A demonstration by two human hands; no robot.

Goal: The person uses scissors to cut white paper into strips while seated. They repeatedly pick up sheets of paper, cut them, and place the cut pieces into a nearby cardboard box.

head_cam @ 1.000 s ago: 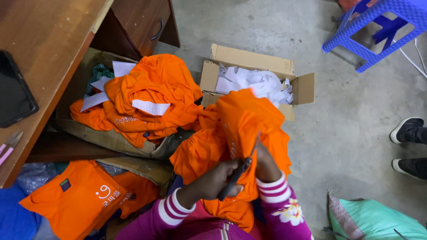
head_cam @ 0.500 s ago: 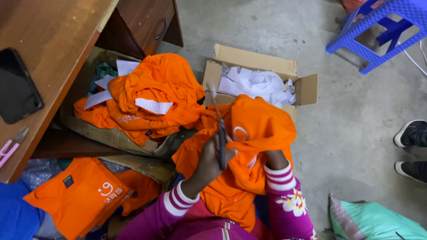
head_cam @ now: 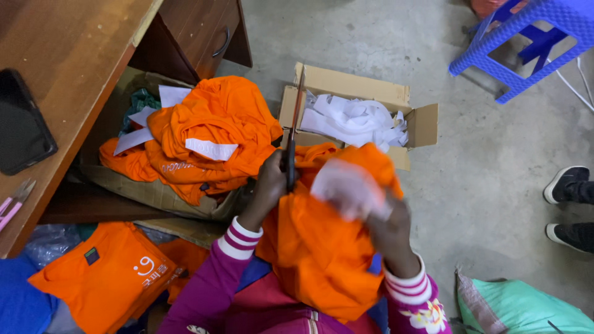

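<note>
Nearest, lap: an orange garment (head_cam: pixel 322 247) lies bunched over the person's knees, between two striped magenta cuffs.
Right hand: the right hand (head_cam: pixel 387 222) is closed on the upper fold of the garment, just under a blurred white slip (head_cam: pixel 346 185) that sits against the cloth; whether the fingers pinch the slip itself cannot be told.
Left hand: the left hand (head_cam: pixel 269 185) is wrapped shut around the handles of a pair of scissors (head_cam: pixel 292 133), held upright with the blades pointing away from the body, just beside the garment's left edge.
Low left: folded orange garments in clear bags (head_cam: pixel 108 278) lie near the left knee.
Left middle: a heap of orange garments (head_cam: pixel 210 133) with white slips among them fills a flat carton under the desk (head_cam: pixel 74 55); a dark phone (head_cam: pixel 21 124) lies on the desk top.
Ahead: an open cardboard box (head_cam: pixel 349 83) full of white paper scraps stands on the concrete floor, behind the scissor tips.
Right edge: two dark shoes (head_cam: pixel 566 185) of another person, and a pale green bag (head_cam: pixel 526 309) nearer.
Far right: a blue plastic stool (head_cam: pixel 526 43).
</note>
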